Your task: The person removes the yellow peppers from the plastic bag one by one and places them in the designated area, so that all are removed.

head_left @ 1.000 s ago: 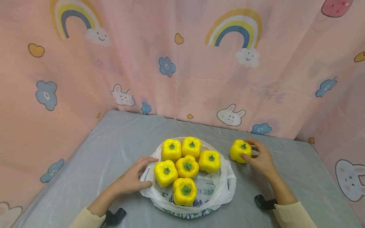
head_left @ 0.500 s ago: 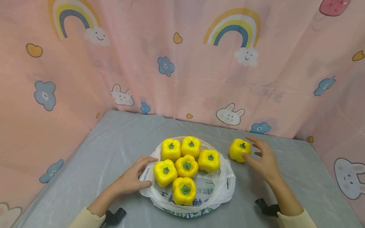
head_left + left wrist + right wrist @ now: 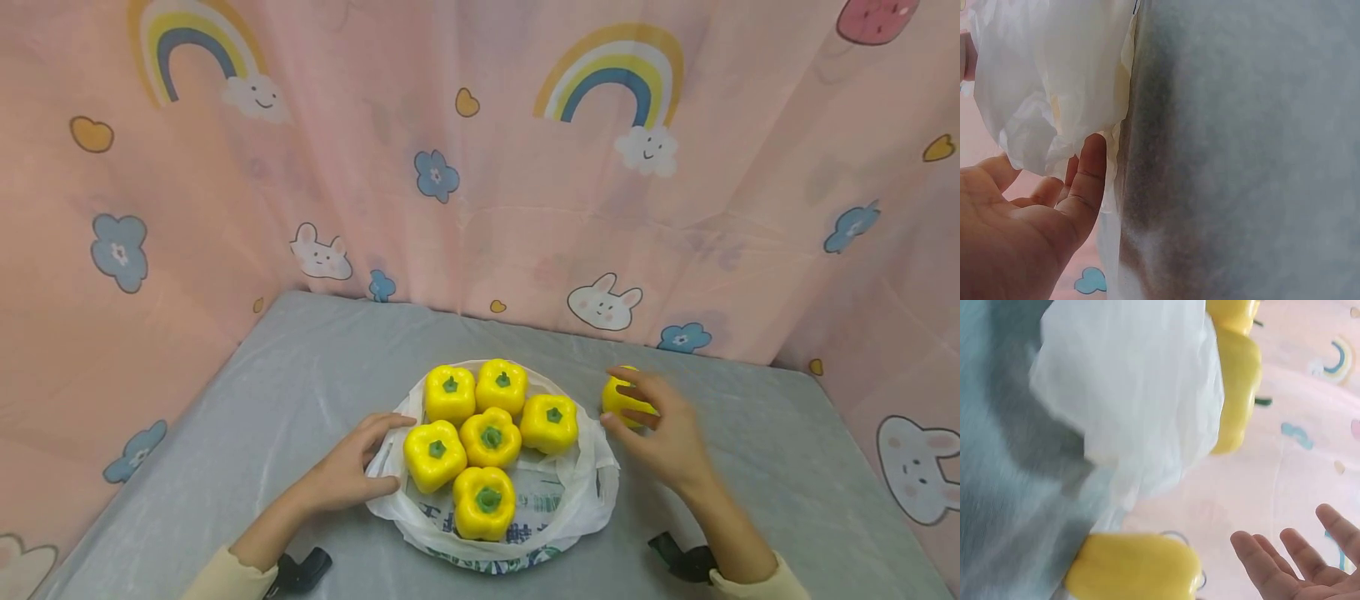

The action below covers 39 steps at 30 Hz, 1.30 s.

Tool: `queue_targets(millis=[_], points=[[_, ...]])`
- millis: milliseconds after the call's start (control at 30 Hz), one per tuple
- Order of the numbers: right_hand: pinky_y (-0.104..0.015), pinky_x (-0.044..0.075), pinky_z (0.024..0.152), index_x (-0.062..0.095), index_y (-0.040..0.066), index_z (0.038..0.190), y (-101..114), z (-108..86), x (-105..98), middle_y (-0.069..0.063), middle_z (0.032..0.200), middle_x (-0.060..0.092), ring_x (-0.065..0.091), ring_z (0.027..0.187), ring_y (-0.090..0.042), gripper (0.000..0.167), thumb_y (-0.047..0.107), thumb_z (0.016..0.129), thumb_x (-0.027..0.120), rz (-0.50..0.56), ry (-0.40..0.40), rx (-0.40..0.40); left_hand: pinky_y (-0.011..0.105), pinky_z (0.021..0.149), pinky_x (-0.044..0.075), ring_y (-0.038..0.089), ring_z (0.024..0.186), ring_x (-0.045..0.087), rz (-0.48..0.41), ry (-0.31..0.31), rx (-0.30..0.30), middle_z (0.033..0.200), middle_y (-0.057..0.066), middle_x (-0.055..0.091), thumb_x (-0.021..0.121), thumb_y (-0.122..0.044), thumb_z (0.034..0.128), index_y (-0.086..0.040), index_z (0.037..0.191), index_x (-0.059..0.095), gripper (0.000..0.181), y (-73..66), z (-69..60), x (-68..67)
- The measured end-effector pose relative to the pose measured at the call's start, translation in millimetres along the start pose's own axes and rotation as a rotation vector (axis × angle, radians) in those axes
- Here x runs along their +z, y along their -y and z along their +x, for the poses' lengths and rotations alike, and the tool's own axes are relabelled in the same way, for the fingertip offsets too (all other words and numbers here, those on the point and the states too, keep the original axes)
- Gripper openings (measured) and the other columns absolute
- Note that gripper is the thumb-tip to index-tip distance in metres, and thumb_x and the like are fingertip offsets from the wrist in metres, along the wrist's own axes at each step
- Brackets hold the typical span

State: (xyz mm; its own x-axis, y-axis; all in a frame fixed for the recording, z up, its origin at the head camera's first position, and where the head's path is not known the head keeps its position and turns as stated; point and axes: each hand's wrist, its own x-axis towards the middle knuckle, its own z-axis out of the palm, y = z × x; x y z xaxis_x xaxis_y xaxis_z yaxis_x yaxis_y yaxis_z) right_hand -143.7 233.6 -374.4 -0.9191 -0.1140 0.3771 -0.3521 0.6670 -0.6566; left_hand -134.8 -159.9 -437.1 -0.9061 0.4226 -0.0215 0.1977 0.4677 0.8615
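Several yellow bell peppers (image 3: 483,504) with green stems sit in a white plastic bag (image 3: 600,492) whose mouth is spread into a round opening. My left hand (image 3: 345,471) rests at the bag's left side, its spread fingers and thumb touching the plastic; the left wrist view shows the fingertips against the bag (image 3: 1035,69). One bell pepper (image 3: 615,398) stands on the table right of the bag, partly hidden behind my right hand (image 3: 663,437). In the right wrist view this lone pepper (image 3: 1138,565) is apart from my right hand (image 3: 1316,572), whose loosely bent fingers hold nothing.
A grey cloth (image 3: 300,358) covers the table. Behind and beside it hangs a pink curtain (image 3: 510,192) printed with rainbows, rabbits and flowers. Black wrist mounts (image 3: 303,571) show below each hand.
My right hand let go of the lone pepper, drew back to the right, then moved left in front of it. The left hand, the bag and its peppers look unmoved.
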Motion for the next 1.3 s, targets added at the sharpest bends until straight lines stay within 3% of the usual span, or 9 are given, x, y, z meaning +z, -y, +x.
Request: queue_targets(millis=[267, 533, 933, 1300], points=[[-0.045, 0.057, 0.084, 0.058, 0.012, 0.128, 8, 2.7, 17, -0.011, 0.129, 0.057, 0.061, 0.111, -0.035, 0.052, 0.019, 0.08, 0.076, 0.023, 0.097, -0.005, 0.057, 0.109, 0.036, 0.035, 0.134, 0.04, -0.001, 0.002, -0.03, 0.141, 0.011, 0.042, 0.071, -0.017, 0.0755, -0.019, 0.137, 0.049, 0.065, -1.9, 0.9, 0.2], [-0.049, 0.056, 0.087, 0.06, 0.011, 0.125, 13, 5.4, 36, -0.01, 0.129, 0.056, 0.055, 0.116, -0.035, 0.055, 0.02, 0.075, 0.08, -0.044, 0.173, -0.017, 0.056, 0.109, 0.036, 0.034, 0.134, 0.04, 0.004, 0.002, -0.028, 0.141, 0.01, 0.042, 0.072, -0.017, 0.0752, -0.021, 0.136, 0.049, 0.065, -0.5, 2.3, 0.6], [-0.046, 0.057, 0.083, 0.061, 0.012, 0.121, 8, 6.5, 54, -0.012, 0.125, 0.057, 0.055, 0.113, -0.031, 0.054, 0.028, 0.073, 0.082, -0.16, 0.185, -0.038, 0.058, 0.11, 0.034, 0.034, 0.135, 0.039, 0.009, -0.002, -0.03, 0.141, 0.01, 0.042, 0.072, -0.017, 0.0744, -0.022, 0.136, 0.05, 0.065, -1.2, 1.9, 1.0], [-0.048, 0.052, 0.09, 0.059, 0.015, 0.125, 5, 9.5, 64, -0.009, 0.124, 0.056, 0.054, 0.11, -0.027, 0.062, 0.037, 0.071, 0.081, -0.242, 0.223, -0.019, 0.056, 0.11, 0.034, 0.035, 0.136, 0.038, 0.002, -0.002, -0.034, 0.142, 0.011, 0.041, 0.072, -0.016, 0.0745, -0.022, 0.136, 0.049, 0.066, -0.1, 0.9, 2.0]])
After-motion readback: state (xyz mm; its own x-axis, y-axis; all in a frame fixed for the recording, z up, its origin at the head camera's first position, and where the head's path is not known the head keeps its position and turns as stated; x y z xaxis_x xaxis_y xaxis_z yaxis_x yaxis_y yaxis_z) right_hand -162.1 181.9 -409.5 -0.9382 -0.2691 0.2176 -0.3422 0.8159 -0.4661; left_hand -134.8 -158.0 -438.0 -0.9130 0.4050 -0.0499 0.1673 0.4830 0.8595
